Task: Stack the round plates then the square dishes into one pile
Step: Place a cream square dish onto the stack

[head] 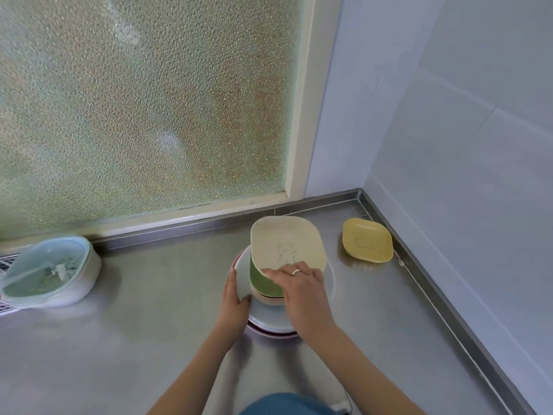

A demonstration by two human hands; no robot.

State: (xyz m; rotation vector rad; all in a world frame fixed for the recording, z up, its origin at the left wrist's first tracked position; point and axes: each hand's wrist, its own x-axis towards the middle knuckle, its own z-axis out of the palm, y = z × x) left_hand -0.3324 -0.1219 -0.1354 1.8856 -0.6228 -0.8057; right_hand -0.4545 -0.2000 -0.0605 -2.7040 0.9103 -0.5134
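A pile of round plates [269, 320], pale grey over pink, sits on the steel counter. Square dishes rest on it: a green one [263, 281] with pinkish ones below it. My right hand [299, 287] grips the near edge of a cream square dish [287, 244] with a bear drawing, holding it tilted over the green dish. My left hand [235, 298] holds the left rim of the round plates. A yellow square dish [366, 244] lies apart at the back right near the corner.
A pale green and white lidded container [51, 272] stands at the left by the frosted window [143, 100]. The steel counter [149, 310] has a raised lip along the back and right, against a white wall [463, 145].
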